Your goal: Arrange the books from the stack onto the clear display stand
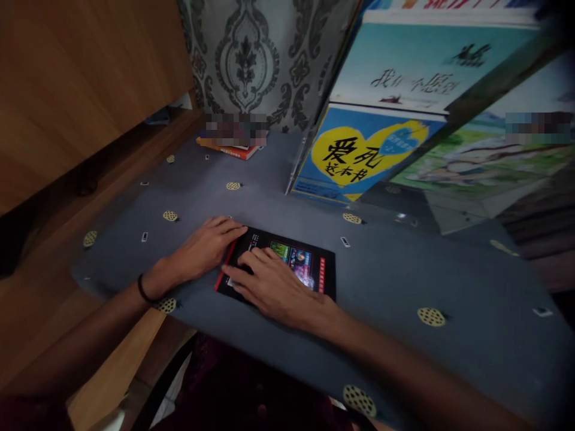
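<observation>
A black book [329, 272] with a red spine and small coloured pictures on its cover lies flat on the table in front of me. My left hand [212, 246] rests at its left end, fingers stretched out along the spine and over the upper corner. Across the cover lies my right hand [274, 284], its fingers spread and pointing left, hiding part of the printing. Neither hand is wrapped round the book. A dark band [144, 290] circles my left wrist.
The table has a grey-blue cloth [390, 269] with pineapple prints. A clear stand holds a blue book with a yellow heart [345, 152] and a pale teal book [404, 66]. Several stacked books [231, 146] lie at the back. A wooden cabinet [90, 78] flanks the left.
</observation>
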A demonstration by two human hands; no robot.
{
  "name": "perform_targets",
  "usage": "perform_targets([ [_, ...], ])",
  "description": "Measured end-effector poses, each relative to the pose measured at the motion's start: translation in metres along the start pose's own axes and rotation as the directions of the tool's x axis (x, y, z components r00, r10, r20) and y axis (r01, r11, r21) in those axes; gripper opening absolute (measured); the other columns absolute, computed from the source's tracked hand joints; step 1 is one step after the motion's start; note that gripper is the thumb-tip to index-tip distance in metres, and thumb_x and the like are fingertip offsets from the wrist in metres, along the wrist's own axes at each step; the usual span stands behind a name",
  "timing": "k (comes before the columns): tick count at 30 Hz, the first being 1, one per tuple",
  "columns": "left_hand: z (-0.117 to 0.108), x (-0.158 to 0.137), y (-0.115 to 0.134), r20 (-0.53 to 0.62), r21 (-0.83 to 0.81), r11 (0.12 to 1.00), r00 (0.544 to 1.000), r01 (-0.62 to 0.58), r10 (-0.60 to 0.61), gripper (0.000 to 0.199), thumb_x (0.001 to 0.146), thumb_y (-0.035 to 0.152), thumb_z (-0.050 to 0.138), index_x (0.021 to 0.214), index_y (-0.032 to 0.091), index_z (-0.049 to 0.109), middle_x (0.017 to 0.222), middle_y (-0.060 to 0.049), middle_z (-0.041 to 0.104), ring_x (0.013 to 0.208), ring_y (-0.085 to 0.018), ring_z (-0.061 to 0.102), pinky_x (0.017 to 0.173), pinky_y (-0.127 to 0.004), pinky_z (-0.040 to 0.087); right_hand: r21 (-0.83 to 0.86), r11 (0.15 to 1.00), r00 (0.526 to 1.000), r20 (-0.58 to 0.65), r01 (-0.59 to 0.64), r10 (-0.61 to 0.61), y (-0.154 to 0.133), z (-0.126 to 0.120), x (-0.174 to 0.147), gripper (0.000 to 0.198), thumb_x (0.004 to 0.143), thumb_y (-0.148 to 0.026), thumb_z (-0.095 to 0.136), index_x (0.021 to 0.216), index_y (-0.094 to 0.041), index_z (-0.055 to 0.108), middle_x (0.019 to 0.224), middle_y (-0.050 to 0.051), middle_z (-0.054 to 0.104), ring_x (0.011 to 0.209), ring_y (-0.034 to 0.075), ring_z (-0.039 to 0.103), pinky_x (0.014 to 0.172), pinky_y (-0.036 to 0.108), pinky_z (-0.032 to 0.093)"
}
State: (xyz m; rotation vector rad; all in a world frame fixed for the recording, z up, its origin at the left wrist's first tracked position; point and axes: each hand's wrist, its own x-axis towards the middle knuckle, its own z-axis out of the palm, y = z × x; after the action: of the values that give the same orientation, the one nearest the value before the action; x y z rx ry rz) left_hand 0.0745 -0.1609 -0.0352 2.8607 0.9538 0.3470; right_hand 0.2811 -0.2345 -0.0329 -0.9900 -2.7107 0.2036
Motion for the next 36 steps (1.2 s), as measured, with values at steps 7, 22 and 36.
perform_targets([
  [7, 0.002, 0.011, 0.031, 0.055, 0.223, 0.968, 0.990, 0.118, -0.133, 0.052, 0.091, -0.001, 0.037, 0.137, 0.011, 0.056, 0.119, -0.014, 0.065, 0.112, -0.029, 0.057, 0.092, -0.045, 0.052, 0.003, 0.949, 0.944, -0.097, -0.315, 0.314, 0.006, 0.018, -0.009, 0.062, 0.104, -0.041, 0.043, 0.152, -0.001, 0.042, 0.159, 0.024, 0.042, 0.150, 0.034, 0.036, 0.122, 0.057, 0.033],
  [22, 0.009, 0.017, 0.050, 0.002, 0.360, 0.927, 0.994, 0.102, -0.111, 0.054, 0.090, 0.001, 0.038, 0.141, 0.007, 0.053, 0.132, -0.020, 0.064, 0.114, -0.031, 0.063, 0.100, -0.047, 0.048, 0.060, 0.938, 0.937, -0.063, -0.341, 0.344, 0.011, 0.008, -0.015, 0.069, 0.102, -0.045, 0.052, 0.152, 0.001, 0.042, 0.161, 0.026, 0.037, 0.153, 0.034, 0.031, 0.125, 0.053, 0.032],
  [36, -0.001, 0.024, 0.060, 0.103, 0.454, 0.888, 0.986, 0.072, -0.133, 0.062, 0.092, 0.002, 0.036, 0.149, 0.021, 0.050, 0.123, -0.017, 0.065, 0.107, -0.034, 0.064, 0.094, -0.053, 0.049, -0.006, 0.917, 0.912, -0.102, -0.400, 0.397, 0.014, 0.002, -0.045, 0.060, 0.104, -0.044, 0.049, 0.148, -0.004, 0.050, 0.157, 0.022, 0.046, 0.151, 0.031, 0.037, 0.125, 0.050, 0.032],
])
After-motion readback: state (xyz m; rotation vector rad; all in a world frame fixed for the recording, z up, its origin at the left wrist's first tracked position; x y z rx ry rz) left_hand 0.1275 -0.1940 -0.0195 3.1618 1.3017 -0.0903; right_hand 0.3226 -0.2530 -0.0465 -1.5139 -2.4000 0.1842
